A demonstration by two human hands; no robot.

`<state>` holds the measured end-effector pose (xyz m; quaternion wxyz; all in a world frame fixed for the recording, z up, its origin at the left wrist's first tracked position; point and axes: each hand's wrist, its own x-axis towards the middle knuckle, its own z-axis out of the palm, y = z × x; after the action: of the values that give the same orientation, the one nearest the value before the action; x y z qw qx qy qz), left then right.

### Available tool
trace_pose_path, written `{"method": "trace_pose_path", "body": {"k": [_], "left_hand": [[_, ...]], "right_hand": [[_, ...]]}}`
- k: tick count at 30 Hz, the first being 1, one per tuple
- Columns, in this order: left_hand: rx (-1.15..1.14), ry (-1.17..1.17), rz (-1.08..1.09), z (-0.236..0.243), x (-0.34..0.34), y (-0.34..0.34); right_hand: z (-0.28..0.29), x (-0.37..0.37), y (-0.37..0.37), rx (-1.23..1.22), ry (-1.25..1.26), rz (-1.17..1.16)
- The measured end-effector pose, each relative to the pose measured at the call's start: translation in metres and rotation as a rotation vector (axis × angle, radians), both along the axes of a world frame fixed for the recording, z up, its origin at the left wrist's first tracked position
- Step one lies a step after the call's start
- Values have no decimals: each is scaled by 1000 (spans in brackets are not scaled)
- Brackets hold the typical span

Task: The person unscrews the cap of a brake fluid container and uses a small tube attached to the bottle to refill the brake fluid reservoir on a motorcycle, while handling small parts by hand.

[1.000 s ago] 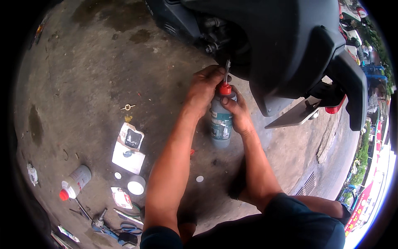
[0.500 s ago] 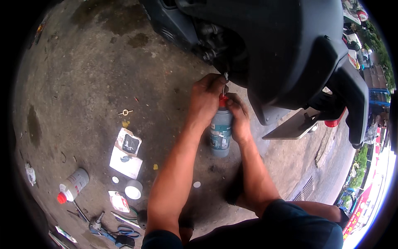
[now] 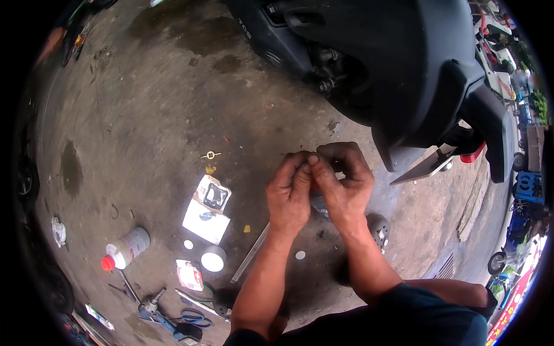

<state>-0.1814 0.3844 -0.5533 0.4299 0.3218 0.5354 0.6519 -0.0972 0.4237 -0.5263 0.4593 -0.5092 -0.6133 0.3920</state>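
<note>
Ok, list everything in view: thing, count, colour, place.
scooter: one, black, top right, rear raised over the floor
spray can: one, white with red cap, lying lower left
paper cards: two, white, on the floor left of the hands
round lid: one, white, below the cards
small key: one, brass, on the floor above the cards
hand tools: several, dark and blue, bottom left
bottle: one, bluish, mostly hidden between the hands
left hand: fingers closed on the bottle's top
right hand: closed against the left
</note>
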Motion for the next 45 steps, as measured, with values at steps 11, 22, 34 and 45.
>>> {"method": "trace_pose_path", "body": {"k": [11,22,34,45], "left_hand": [[-31,-222,98,-3,11,-4],[-12,-326,100,-15,16,2],[-53,-179,21,-1,24,26],[-54,-250,9,-30,25,59]], "right_hand": [[-1,-7,-14,-97,94,-87],[-1,2,-2,-345,348,-104],[-32,33,42,-398,340,-75],[-106,37,111,-663,1218,642]]}}
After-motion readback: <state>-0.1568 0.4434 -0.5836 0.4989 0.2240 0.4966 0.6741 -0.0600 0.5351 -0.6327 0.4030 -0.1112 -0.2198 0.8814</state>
